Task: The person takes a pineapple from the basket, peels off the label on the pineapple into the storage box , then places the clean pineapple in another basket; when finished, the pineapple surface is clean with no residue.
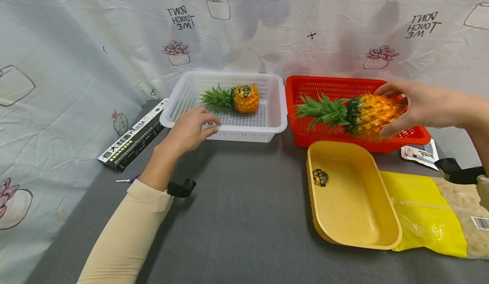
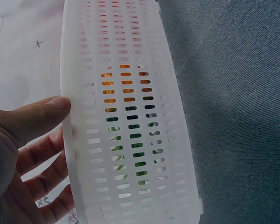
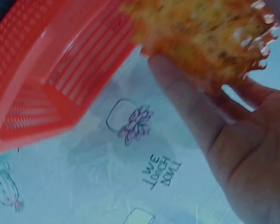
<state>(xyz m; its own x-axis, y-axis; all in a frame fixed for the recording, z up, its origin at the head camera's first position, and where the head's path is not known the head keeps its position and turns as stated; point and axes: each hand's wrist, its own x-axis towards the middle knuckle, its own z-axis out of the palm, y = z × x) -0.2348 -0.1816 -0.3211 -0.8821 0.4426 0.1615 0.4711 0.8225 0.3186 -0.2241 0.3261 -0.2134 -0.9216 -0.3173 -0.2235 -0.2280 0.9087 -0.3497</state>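
My right hand (image 1: pixel 422 103) grips a pineapple (image 1: pixel 376 112) by its base, fingers over the far side and thumb on the near side. The fruit lies on its side over the red basket (image 1: pixel 416 136), its green crown pointing left. In the right wrist view, its orange body (image 3: pixel 200 37) fills the hand. At the front rim of the white basket (image 1: pixel 244 129) is my left hand (image 1: pixel 191 131). The left wrist view shows its thumb (image 2: pixel 60 102) at the rim and its other fingertips hidden behind. A smaller pineapple (image 1: pixel 246 99) with a black-and-gold label lies inside the white basket.
A yellow tub (image 1: pixel 351 203) bearing a similar label stands in front of the red basket. Beside it lies a yellow bag (image 1: pixel 428 216), and a white packet (image 1: pixel 420 152) sits behind. A black pasta box (image 1: pixel 133 137) is at left, near a small purple-and-white item (image 1: pixel 130 180).
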